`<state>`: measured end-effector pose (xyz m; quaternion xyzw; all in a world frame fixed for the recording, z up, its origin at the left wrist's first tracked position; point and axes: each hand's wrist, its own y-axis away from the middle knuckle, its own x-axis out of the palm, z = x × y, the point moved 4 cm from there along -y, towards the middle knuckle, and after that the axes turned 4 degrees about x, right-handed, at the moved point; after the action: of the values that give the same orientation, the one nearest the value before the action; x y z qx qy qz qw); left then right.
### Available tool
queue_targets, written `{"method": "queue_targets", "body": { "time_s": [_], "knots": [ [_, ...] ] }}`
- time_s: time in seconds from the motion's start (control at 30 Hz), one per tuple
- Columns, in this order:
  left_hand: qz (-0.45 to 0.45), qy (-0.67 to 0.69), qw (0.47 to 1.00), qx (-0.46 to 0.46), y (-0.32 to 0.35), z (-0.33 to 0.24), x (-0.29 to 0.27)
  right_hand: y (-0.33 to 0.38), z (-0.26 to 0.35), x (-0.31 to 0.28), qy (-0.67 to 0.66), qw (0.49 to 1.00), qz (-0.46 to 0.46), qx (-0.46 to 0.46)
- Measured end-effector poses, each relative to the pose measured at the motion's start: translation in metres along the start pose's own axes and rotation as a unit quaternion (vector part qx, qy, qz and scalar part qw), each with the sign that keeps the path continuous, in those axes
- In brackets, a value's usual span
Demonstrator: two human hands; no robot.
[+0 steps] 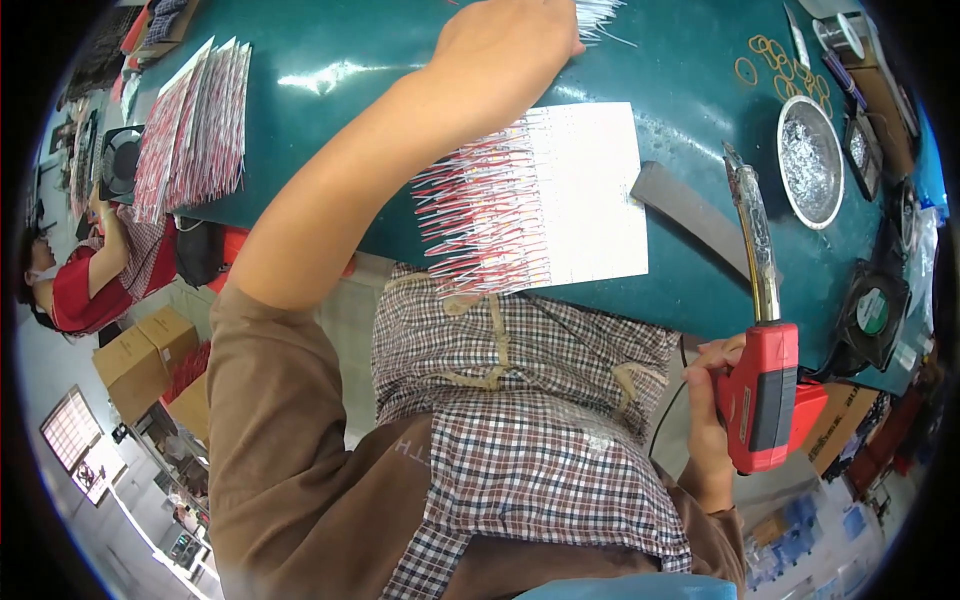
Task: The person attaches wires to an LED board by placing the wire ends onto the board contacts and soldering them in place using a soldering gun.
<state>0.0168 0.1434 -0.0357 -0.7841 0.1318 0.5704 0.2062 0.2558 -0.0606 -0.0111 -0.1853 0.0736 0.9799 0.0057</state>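
Note:
My right hand (pixel 712 420) is wrapped round the red and black handle of a soldering gun (pixel 765 395), its metal barrel pointing up over the table. My left arm stretches across the green table to the top edge, where my left hand (pixel 520 35) is beside a bundle of thin white wires (pixel 602 18). Most of its fingers are out of view or hidden. Below that arm, near the table's front edge, lies a white card (pixel 592 190). Rows of short red and white wires (pixel 480 215) stick out along its left part.
Several wire-filled cards (pixel 200 130) stand at the far left, by a black fan (pixel 122 160). To the right are a grey bar (pixel 695 215), a metal bowl (pixel 811 160), rubber bands (pixel 785 65), a solder spool (pixel 838 36) and another fan (pixel 870 315). A co-worker (pixel 85 275) sits at left.

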Motion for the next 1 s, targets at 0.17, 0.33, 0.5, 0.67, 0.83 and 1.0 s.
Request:
{"method": "queue_targets", "body": {
  "time_s": [0.17,0.33,0.5,0.67,0.83,1.0],
  "knots": [
    [-0.066,0.062,0.995,0.05,0.005,-0.003,-0.016,0.009,-0.007,-0.001,-0.011,0.998,0.027,0.052],
    [-0.067,0.096,0.993,0.006,-0.003,-0.001,-0.014,0.015,-0.013,0.003,-0.045,0.997,0.03,0.047],
    [-0.051,0.077,0.995,-0.043,-0.007,0.002,-0.007,0.017,-0.012,0.003,-0.043,0.997,0.028,0.05],
    [-0.049,-0.039,0.998,0.004,-0.007,0.003,0.005,0.019,-0.016,0.003,-0.08,0.991,0.025,0.109],
    [-0.091,-0.007,0.996,0.011,0.001,-0.002,-0.003,0.021,-0.016,0.002,-0.084,0.991,0.028,0.101],
    [-0.125,0.012,0.991,0.033,-0.003,0.0,-0.004,0.019,-0.017,0.003,-0.044,0.995,0.046,0.081]
  ]
}}
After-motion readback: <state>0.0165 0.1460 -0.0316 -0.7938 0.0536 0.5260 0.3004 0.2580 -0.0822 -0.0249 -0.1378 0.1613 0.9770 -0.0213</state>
